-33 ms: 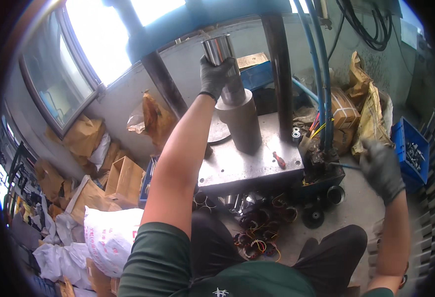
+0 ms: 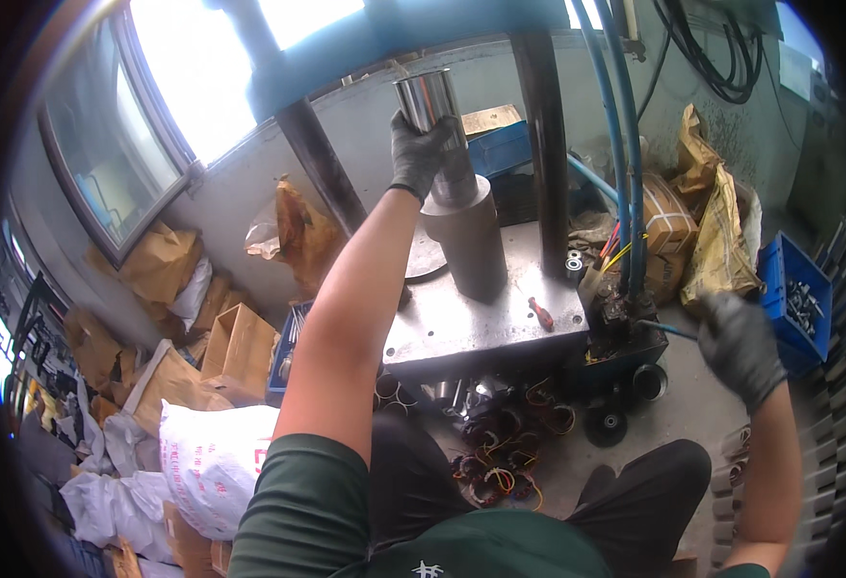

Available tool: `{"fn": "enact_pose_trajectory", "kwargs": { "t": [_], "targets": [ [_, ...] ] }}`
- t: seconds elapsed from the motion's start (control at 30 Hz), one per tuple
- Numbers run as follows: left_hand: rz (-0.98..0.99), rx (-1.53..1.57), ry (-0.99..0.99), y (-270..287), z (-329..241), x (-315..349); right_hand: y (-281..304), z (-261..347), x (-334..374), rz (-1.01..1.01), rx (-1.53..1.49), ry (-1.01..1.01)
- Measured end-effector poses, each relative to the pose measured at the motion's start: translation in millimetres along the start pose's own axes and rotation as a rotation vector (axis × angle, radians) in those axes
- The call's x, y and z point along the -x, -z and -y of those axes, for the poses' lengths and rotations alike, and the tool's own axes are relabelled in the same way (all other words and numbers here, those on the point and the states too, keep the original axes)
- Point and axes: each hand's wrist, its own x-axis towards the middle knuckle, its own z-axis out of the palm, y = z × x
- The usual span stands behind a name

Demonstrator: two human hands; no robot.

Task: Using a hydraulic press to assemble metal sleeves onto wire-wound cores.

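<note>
My left hand (image 2: 421, 154), in a grey glove, is wrapped round a shiny metal cylinder (image 2: 428, 101). Below it a narrower metal section stands on a thick grey steel cylinder (image 2: 471, 241), upright on the press's metal plate (image 2: 423, 337). The cylinder's top is just under the blue upper part of the press (image 2: 394, 43). Off to the right, my gloved right hand (image 2: 742, 354) is closed at the end of a thin lever (image 2: 671, 329) that comes out of the valve block (image 2: 625, 313). Motion smears its fingers. A red-handled screwdriver (image 2: 541, 314) lies on the plate.
Dark columns (image 2: 543, 144) flank the plate. Wound motor parts with coloured wires (image 2: 500, 458) lie below it. Blue hoses (image 2: 625, 125) run down on the right, near a blue bin of metal parts (image 2: 796, 299). White sacks (image 2: 216, 467) and a wooden box (image 2: 238, 352) fill the left.
My right hand has moved slightly down, and the lever's outer end has dropped with it. My left hand keeps its hold on the cylinder.
</note>
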Motion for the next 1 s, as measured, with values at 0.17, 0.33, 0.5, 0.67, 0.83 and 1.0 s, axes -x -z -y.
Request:
{"fn": "enact_pose_trajectory", "kwargs": {
  "t": [0.17,0.33,0.5,0.67,0.83,1.0],
  "targets": [
    [0.02,0.272,0.073,-2.3,32.7,50.5,9.1,-5.1,64.2,0.337,-0.024,0.116],
    [0.08,0.275,0.271,1.2,31.9,51.6,-6.8,26.3,104.7,0.553,0.038,0.046],
    [0.047,0.223,0.262,0.0,16.7,55.3,-17.6,55.2,112.5,0.379,0.063,-0.086],
    [-0.013,0.194,0.2,1.9,16.1,55.5,-24.4,50.5,119.8,0.358,0.08,-0.181],
    [0.02,0.196,0.198,4.1,12.2,55.8,-23.8,50.6,120.3,0.266,0.072,-0.177],
    [0.015,0.08,0.218,7.2,5.2,58.3,-27.2,43.2,125.7,0.277,0.06,-0.175]
  ]
}}
